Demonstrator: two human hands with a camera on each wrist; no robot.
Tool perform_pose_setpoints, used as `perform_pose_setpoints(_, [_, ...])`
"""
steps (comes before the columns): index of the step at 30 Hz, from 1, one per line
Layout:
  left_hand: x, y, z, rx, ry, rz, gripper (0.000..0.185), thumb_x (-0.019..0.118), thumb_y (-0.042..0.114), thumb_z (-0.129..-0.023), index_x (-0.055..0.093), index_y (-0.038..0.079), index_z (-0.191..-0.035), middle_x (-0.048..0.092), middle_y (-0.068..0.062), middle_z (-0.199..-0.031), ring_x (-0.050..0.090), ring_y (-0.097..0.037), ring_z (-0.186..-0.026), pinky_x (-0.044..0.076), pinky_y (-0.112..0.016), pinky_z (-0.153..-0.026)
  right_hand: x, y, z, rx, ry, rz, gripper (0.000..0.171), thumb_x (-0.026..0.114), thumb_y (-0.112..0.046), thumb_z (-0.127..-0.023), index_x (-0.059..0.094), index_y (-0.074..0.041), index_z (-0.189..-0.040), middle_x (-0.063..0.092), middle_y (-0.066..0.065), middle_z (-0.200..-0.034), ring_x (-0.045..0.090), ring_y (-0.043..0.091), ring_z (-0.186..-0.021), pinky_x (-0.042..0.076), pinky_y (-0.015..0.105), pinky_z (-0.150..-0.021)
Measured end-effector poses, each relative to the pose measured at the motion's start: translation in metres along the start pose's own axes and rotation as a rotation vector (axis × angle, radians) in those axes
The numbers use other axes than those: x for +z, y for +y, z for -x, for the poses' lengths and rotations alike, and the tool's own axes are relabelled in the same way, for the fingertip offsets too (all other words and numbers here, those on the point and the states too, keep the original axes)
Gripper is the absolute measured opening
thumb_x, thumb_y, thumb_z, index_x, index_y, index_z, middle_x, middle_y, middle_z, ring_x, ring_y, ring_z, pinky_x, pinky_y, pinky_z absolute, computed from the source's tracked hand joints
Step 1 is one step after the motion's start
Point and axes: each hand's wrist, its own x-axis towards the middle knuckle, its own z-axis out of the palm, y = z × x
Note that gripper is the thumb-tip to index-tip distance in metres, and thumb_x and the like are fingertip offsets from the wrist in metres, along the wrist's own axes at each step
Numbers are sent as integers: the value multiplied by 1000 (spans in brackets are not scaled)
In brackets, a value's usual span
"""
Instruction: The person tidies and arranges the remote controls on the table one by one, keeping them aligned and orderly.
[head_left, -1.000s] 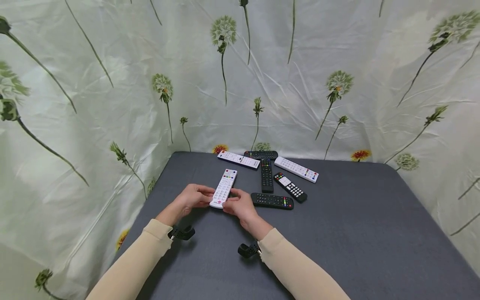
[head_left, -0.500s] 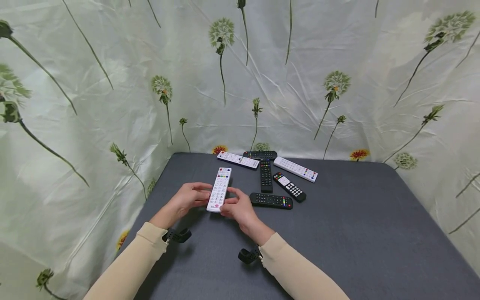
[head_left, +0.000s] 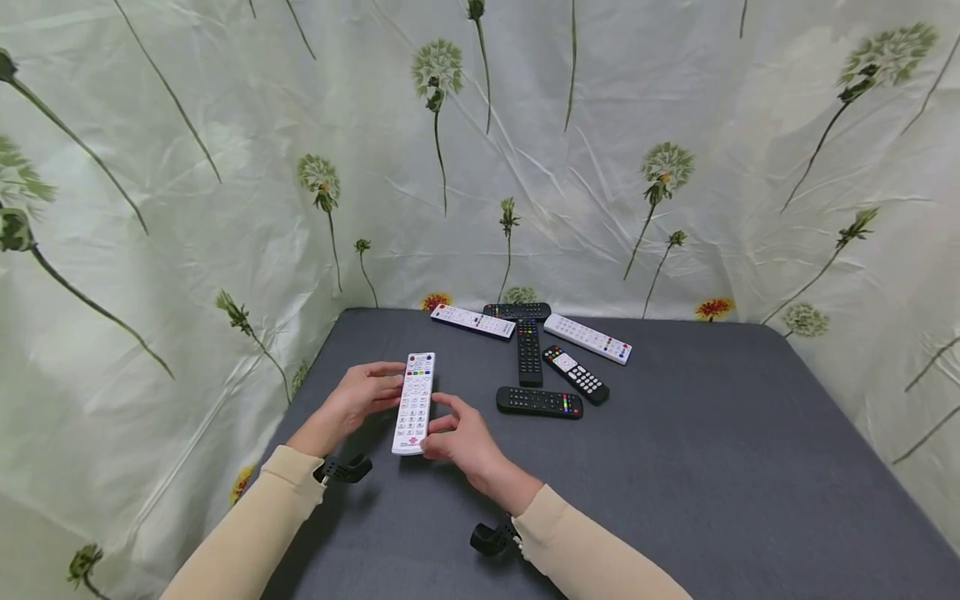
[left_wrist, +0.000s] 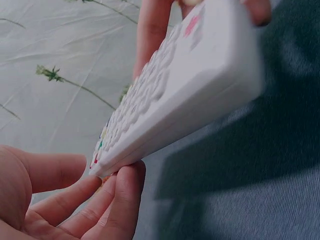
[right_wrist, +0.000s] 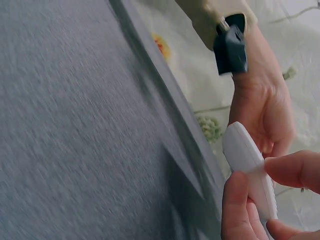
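Observation:
A white remote control (head_left: pixel 414 404) with colored buttons is tilted above the dark tabletop (head_left: pixel 675 483). My right hand (head_left: pixel 467 442) pinches its near end, and in the right wrist view the fingers (right_wrist: pixel 235 200) lie on both sides of the white remote control (right_wrist: pixel 247 160). On the other side is my left hand (head_left: pixel 358 396). In the left wrist view its fingertips (left_wrist: pixel 127 175) touch the remote control's edge and underside, while the thumb (left_wrist: pixel 60 170) stands slightly apart from it.
Black remotes (head_left: pixel 539 402), (head_left: pixel 529 354) and a black one with white buttons (head_left: pixel 576 374) lie to the right. Farther back are white remotes (head_left: pixel 473 322), (head_left: pixel 587 337) and another black one (head_left: pixel 517 312). A flowered cloth (head_left: pixel 480 167) hangs behind the table.
The white remote control has moved left and toward the body, turning more upright in the head view. Both hands have shifted left with it; the left hand's fingers sit more loosely against it.

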Motion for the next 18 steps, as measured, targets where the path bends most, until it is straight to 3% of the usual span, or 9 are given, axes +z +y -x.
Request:
perform_pose_setpoints(7, [-16,1,-2,-7,3,-7,50,65,15,-100,52,9,-148,61,-17,-129,68,-16,-93,59,-36,-87,14,7,9,-30,-57,22,79,73,12,-78,46,-10,-149,66,16,-102,70,23,-80,62,36,-72])
perform_pose_setpoints(13, [-29,-6,-4,-3,15,-38,44,66,13,-99,58,2,-141,68,-10,-113,68,-15,-87,60,-32,-79,30,19,17,-28,-73,53,85,73,14,-75,43,-11,-150,65,13,-98,70,22,-78,61,34,-68])
perform_pose_setpoints(18, [-35,-13,-6,21,-36,-62,34,66,11,-99,65,-4,-130,72,-7,-103,69,-16,-85,60,-34,-77,38,27,19,-54,-15,196,89,76,12,-71,44,-12,-150,64,8,-93,65,17,-73,57,29,-62])
